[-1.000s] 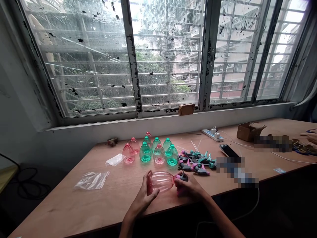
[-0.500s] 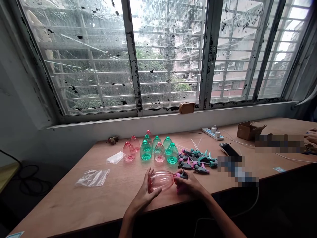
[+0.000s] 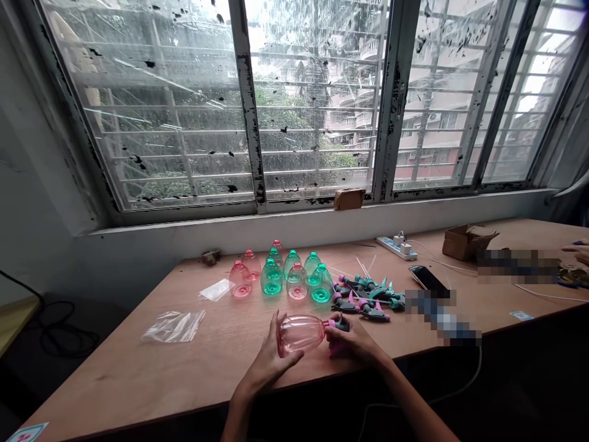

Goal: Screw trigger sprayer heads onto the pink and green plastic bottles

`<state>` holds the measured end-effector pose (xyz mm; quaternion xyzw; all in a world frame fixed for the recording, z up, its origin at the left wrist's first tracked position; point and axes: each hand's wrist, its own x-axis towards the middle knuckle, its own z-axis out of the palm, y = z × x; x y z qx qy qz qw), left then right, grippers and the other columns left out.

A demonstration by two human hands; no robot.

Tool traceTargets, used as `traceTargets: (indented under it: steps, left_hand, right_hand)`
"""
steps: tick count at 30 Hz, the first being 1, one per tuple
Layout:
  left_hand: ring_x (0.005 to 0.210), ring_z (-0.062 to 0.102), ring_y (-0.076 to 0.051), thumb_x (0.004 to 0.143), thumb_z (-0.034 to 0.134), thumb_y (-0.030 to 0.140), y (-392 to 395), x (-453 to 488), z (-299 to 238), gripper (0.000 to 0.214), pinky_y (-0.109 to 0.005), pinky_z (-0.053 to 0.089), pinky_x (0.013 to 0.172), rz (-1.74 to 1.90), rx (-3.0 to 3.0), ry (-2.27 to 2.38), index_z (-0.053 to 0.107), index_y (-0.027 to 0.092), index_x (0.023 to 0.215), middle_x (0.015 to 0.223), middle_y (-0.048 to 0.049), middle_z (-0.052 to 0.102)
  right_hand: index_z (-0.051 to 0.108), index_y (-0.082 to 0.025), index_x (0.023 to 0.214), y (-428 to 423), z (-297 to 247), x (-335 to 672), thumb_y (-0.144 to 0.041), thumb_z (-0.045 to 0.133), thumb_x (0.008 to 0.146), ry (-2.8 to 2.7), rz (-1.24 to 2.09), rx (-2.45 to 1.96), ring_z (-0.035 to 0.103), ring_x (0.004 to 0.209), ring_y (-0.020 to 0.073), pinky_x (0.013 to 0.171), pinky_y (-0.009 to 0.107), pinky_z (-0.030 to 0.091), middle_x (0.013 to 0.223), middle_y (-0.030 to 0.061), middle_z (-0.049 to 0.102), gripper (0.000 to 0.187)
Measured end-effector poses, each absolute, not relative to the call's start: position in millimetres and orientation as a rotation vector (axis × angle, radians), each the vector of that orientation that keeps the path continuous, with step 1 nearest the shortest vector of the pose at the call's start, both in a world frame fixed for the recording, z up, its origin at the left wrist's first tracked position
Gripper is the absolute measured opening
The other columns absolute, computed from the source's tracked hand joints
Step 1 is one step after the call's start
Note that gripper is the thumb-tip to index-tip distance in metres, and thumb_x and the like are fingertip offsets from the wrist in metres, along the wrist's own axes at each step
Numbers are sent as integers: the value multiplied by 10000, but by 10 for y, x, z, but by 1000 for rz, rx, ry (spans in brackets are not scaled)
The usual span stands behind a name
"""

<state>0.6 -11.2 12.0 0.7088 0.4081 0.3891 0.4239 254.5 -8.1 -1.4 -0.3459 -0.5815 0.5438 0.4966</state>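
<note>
A clear pink plastic bottle lies on its side just above the table's near edge. My left hand wraps round its base end. My right hand is closed on the pink and grey spray head at the bottle's neck. Behind stands a cluster of pink and green bottles without heads. To the right of them lies a pile of spray heads in pink, teal and grey.
Wooden table under a barred window. Plastic bags lie at left, a phone, a power strip and a cardboard box at right. Another person's hand shows at the far right edge.
The bottle and both hands keep nearly the same place; the view has shifted slightly. My grip on the bottle and spray head is unchanged.
</note>
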Motion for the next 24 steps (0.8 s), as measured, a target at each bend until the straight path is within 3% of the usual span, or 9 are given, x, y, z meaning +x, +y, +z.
traceTargets:
  steps: [3, 9, 15, 19, 21, 24]
  left_hand:
    - [1428, 287, -339, 650, 825, 451, -105, 8, 95, 1241, -484, 195, 1188, 978, 1778, 1033, -25, 217, 1524, 1551, -171, 293]
    - [1450, 241, -327, 895, 471, 583, -84, -5, 122, 842, -517, 149, 1189, 976, 1711, 1066, 82, 173, 1521, 1559, -192, 280]
    - [1436, 278, -308, 784, 706, 459, -159, 14, 191, 1085, -479, 218, 1182, 986, 1742, 998, -72, 264, 1516, 1582, -159, 219]
    - [1429, 282, -337, 687, 816, 401, -169, 10, 191, 1214, -491, 238, 1173, 952, 1792, 947, -60, 283, 1519, 1591, -165, 179]
    - [1436, 271, -333, 728, 769, 463, -153, 4, 183, 1138, -495, 227, 1177, 972, 1750, 967, -25, 280, 1522, 1589, -158, 202]
    - [1442, 263, -320, 872, 555, 553, -131, -4, 183, 858, -510, 171, 1190, 998, 1680, 1020, 98, 234, 1523, 1553, -160, 303]
  right_hand:
    - [561, -177, 856, -72, -23, 2537, -488, 768, 735, -1406, 1329, -832, 629, 570, 157, 557, 289, 517, 686, -6, 661, 392]
    - [554, -179, 850, -66, -24, 2532, -480, 770, 735, -1404, 1329, -836, 635, 563, 158, 550, 284, 515, 680, -9, 662, 388]
    - [559, -183, 855, -88, -10, 2537, -482, 773, 732, -1396, 1311, -853, 642, 569, 159, 551, 272, 509, 673, -9, 676, 387]
    - [563, -184, 867, -108, 4, 2538, -484, 773, 729, -1396, 1312, -870, 644, 561, 168, 551, 286, 514, 671, -5, 682, 392]
    - [562, -186, 875, -110, 9, 2537, -486, 774, 727, -1395, 1311, -879, 646, 563, 173, 549, 290, 515, 671, -2, 685, 396]
    - [560, -186, 865, -102, 14, 2536, -498, 776, 719, -1397, 1317, -881, 649, 563, 177, 551, 295, 518, 670, -4, 680, 406]
